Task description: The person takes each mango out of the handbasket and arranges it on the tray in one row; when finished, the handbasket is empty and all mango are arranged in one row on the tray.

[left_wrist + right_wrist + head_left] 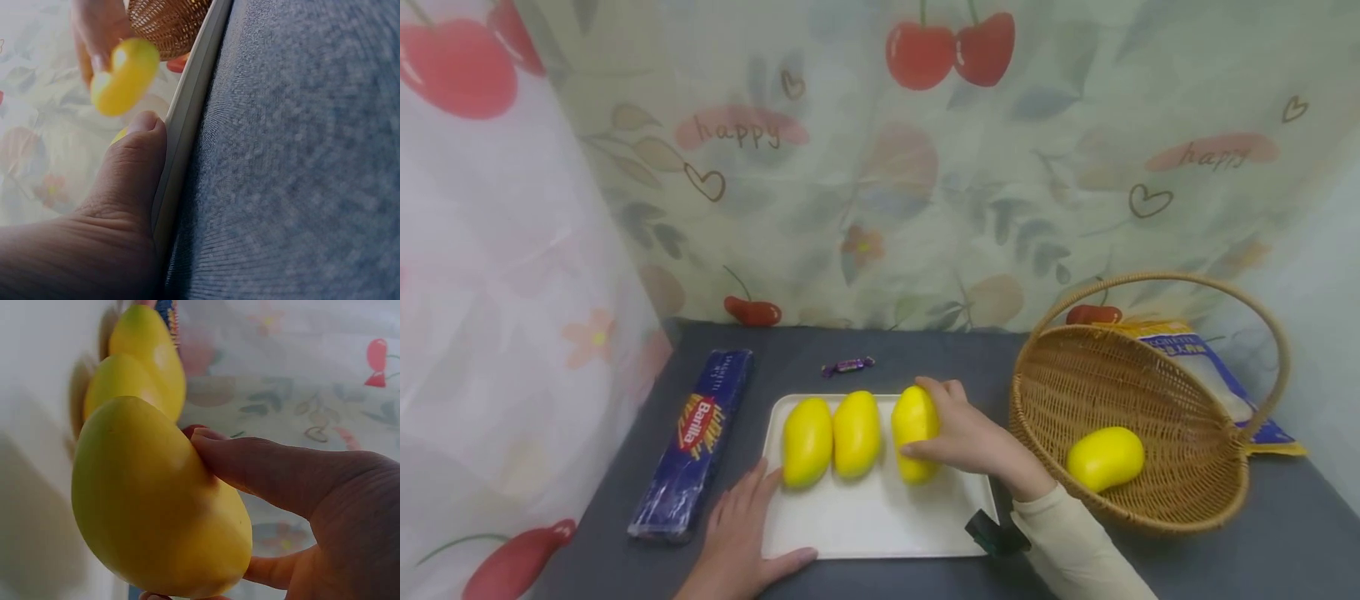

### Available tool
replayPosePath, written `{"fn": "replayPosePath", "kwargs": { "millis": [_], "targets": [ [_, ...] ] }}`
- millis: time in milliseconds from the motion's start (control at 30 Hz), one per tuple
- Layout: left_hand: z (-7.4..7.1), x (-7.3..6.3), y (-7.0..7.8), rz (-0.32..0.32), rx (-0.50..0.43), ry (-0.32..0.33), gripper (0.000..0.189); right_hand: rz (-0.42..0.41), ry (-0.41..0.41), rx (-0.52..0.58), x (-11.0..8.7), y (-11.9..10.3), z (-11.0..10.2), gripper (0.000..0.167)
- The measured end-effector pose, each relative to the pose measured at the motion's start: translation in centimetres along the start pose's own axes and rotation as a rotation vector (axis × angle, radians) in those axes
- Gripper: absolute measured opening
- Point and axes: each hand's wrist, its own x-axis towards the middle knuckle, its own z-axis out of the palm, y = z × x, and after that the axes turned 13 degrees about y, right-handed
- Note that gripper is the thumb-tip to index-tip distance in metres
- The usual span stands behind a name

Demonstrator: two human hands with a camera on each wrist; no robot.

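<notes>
A cream rectangular tray (865, 525) lies on the dark tabletop. My right hand (964, 435) grips a yellow mango (156, 506) over the tray's right half, thumb on one side and fingers round the other. Two more mangoes stand side by side at the tray's left, the outer mango (807, 442) and the inner mango (857, 435). My left hand (739, 527) rests at the tray's front left corner, its fingers stretched along the left side. In the left wrist view, its thumb (134, 156) lies along the tray's rim.
To the right, a wicker basket (1195, 467) with a tall handle holds one mango (1105, 458). A blue and yellow packet (1202, 358) lies behind it. At the left is a blue Barilla spaghetti pack (696, 442). A purple-wrapped candy (848, 366) lies beyond the tray.
</notes>
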Motion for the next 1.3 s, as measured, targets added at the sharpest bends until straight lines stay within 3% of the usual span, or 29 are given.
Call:
{"fn": "replayPosePath", "kwargs": {
  "millis": [400,600,767,1067,1300],
  "targets": [
    [-0.3,0.1,0.4,-0.010,0.010,-0.013,0.113,-0.002,0.015,-0.039,1.8,1.6,2.6,0.090],
    [-0.3,0.2,0.5,-0.022,0.004,-0.031,0.114,-0.036,0.060,-0.039,2.0,1.7,3.3,0.083],
    [-0.4,0.1,0.4,-0.020,0.002,-0.030,0.114,-0.039,0.052,-0.040,1.8,1.5,3.4,0.077],
    [-0.5,0.0,0.5,-0.011,-0.008,-0.020,0.112,-0.035,-0.016,-0.017,1.5,1.8,2.9,0.092],
    [-0.5,0.0,0.4,-0.009,-0.019,-0.005,0.110,-0.039,-0.023,0.003,1.5,1.9,2.9,0.092]
  ]
}}
